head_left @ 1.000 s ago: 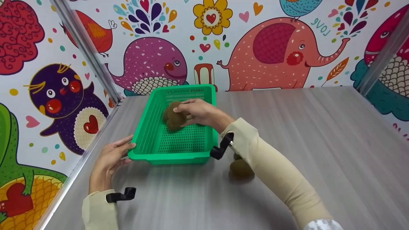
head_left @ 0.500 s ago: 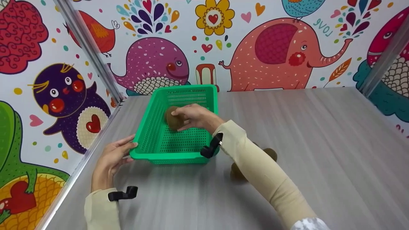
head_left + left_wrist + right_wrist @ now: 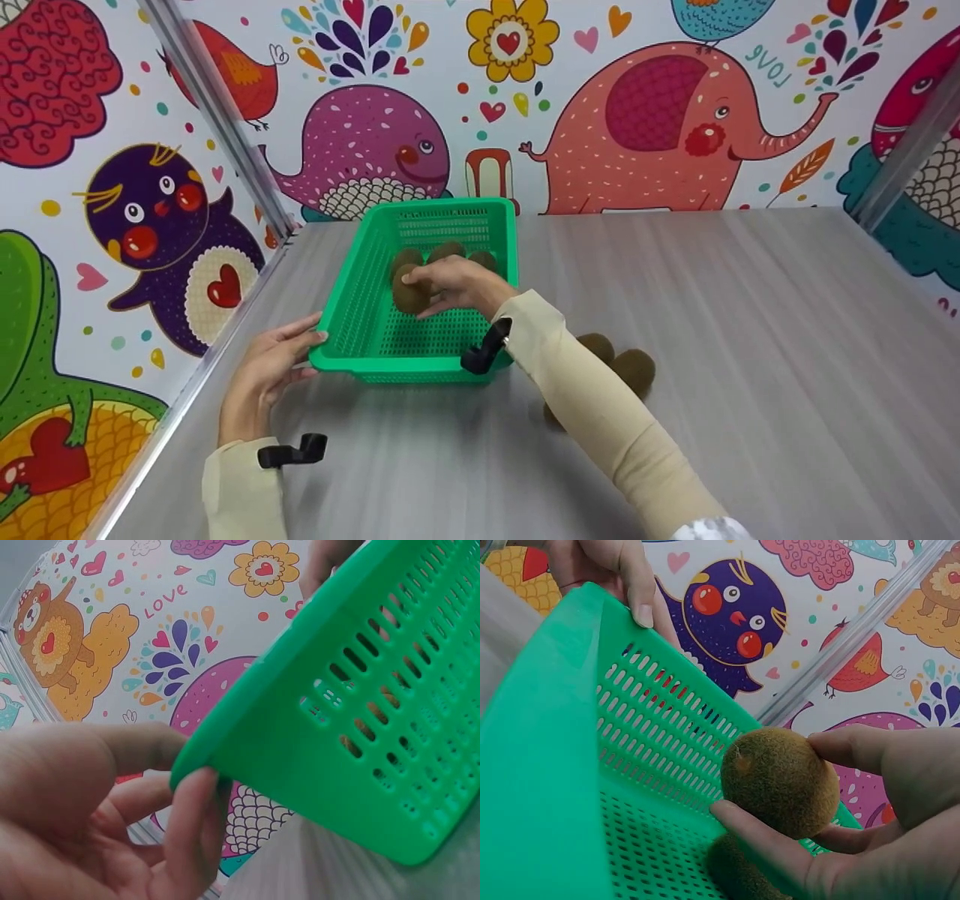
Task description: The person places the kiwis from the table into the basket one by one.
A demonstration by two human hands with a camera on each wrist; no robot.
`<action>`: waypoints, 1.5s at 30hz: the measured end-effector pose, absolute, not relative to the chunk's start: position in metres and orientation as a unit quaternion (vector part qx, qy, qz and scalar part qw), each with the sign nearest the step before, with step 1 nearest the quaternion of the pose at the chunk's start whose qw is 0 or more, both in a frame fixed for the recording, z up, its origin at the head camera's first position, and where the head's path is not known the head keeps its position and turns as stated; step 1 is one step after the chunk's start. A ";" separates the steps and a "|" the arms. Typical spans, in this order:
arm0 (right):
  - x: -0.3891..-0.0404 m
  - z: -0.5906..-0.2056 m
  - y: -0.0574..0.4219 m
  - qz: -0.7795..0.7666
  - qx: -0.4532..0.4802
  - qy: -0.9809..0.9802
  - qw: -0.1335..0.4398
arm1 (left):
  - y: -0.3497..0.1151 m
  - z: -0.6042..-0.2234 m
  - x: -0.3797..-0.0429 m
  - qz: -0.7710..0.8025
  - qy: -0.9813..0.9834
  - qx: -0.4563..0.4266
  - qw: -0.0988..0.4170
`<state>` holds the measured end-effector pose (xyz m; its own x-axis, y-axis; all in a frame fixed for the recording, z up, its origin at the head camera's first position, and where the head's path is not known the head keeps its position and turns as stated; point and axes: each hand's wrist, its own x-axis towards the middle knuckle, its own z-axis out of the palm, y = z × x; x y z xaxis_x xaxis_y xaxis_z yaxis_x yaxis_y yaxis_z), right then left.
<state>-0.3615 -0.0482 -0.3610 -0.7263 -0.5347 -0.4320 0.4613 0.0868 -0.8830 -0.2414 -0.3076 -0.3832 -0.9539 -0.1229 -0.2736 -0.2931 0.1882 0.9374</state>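
Note:
My right hand holds a brown fuzzy kiwi between thumb and fingers inside the green plastic basket. In the right wrist view, the held kiwi is above another kiwi that lies on the slotted floor. Further kiwis rest toward the back of the basket, partly behind my hand. With thumb and fingers my left hand grips the basket's near left corner; the left wrist view shows the rim pinched there.
On the grey table, right of the basket, lie several kiwis, one mostly covered by my right forearm. Behind the table stands a wall with cartoon animals, and a metal post rises at the back left corner.
My right hand has moved the kiwi slightly toward me within the basket, uncovering kiwis behind it. The right forearm has shifted left, revealing more kiwis on the table. My left hand keeps its grip.

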 end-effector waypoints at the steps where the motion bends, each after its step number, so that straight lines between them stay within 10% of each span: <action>1: -0.362 -0.362 -0.049 -0.675 -0.029 0.638 0.369 | -0.307 -0.383 -0.241 0.622 0.768 -0.136 0.068; 45: -0.348 -0.356 -0.047 -0.663 -0.027 0.647 0.375 | -0.310 -0.383 -0.243 0.628 0.763 -0.132 0.075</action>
<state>-0.3476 -0.0468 -0.3561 -0.7178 -0.5321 -0.4491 0.4621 0.1184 -0.8789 -0.2431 -0.3099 -0.3833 -0.9539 -0.1061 -0.2806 -0.2957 0.1763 0.9389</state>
